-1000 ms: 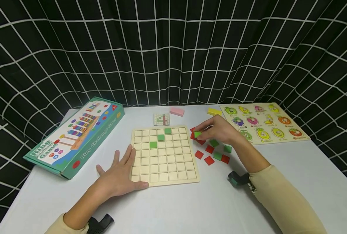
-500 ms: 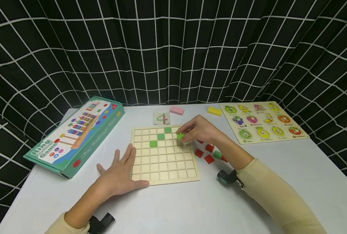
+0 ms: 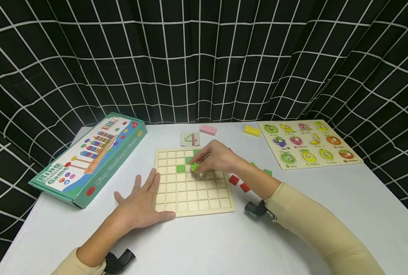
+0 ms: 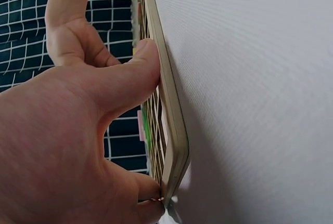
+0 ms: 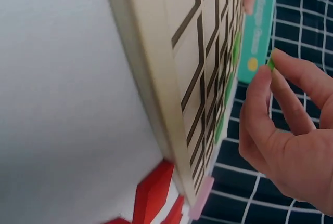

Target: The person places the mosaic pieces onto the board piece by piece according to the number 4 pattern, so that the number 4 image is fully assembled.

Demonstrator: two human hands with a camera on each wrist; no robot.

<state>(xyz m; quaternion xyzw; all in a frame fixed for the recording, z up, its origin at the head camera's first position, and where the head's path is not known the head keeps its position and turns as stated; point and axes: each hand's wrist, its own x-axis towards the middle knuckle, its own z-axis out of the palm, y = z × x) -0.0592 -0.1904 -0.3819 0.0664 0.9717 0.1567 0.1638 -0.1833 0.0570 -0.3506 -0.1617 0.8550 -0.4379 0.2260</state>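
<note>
A: The fingers (image 5: 270,91) of the right hand (image 3: 217,158) pinch a small green tile (image 3: 194,167), held just over the upper middle of the wooden grid board (image 3: 190,198), right beside the green tiles already seated there (image 3: 180,169).

B: So the risk is a miss?

A: I'd judge so. The cells are tight; if the tile comes down tilted it may ride up on a divider, or nudge a neighbouring green tile out of its cell. The pinch is at the very tips, so it could also slip and drop into a wrong square.

B: And the board itself?

A: The left hand (image 3: 140,204) lies flat and relaxed on the desk (image 3: 224,244), fingers straight, thumb against the board's near edge. It grips nothing, so a hard push might slide the board toward the loose red tiles (image 3: 233,180) or the green game box (image 3: 90,158).
</note>
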